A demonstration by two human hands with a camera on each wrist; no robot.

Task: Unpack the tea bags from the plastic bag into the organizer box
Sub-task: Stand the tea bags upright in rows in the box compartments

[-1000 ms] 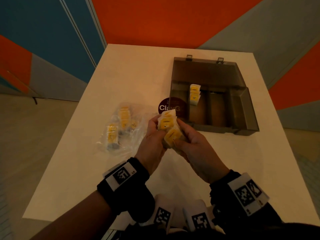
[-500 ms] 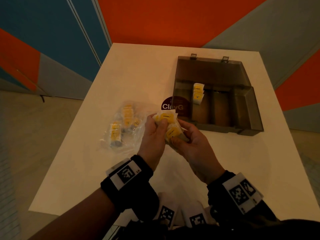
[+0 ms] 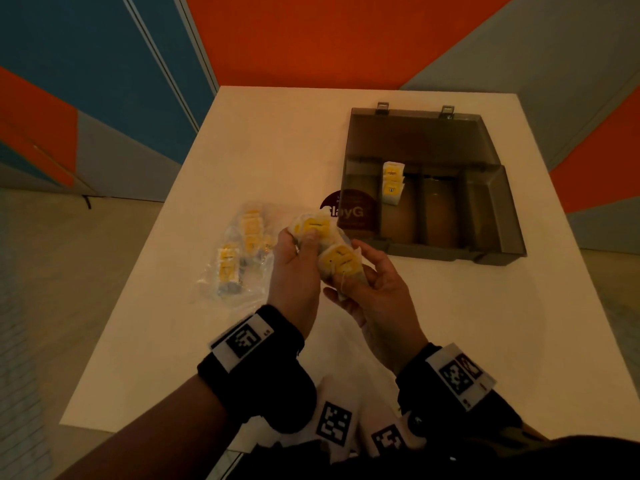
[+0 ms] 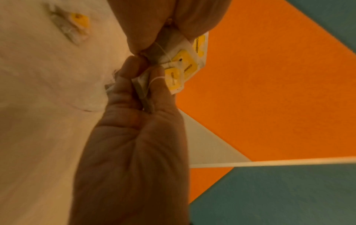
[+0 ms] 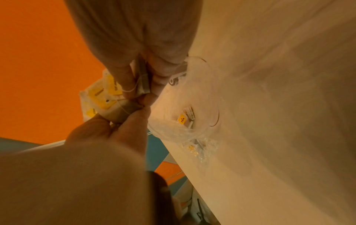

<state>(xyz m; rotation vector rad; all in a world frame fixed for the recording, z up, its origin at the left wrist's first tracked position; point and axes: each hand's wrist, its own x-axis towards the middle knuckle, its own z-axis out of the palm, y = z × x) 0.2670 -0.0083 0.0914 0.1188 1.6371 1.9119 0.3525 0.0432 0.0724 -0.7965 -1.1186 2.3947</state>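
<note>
1. Above the middle of a white counter (image 3: 263,140), the left hand (image 3: 294,268) and right hand (image 3: 374,292) meet, each grip pinched on a cluster of yellow-labelled tea bags (image 3: 341,259).
2. A clear plastic bag (image 3: 239,254) with more tea bags lies toward the counter's left edge.
3. An open grey organizer box (image 3: 498,216) sits toward the right edge; a few tea bags stand in its second compartment from the left.

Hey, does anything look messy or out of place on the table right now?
Nothing spilled or damaged. The tea bags held in both hands look tangled by their strings, and the plastic bag lies crumpled left of the organizer box.
</note>
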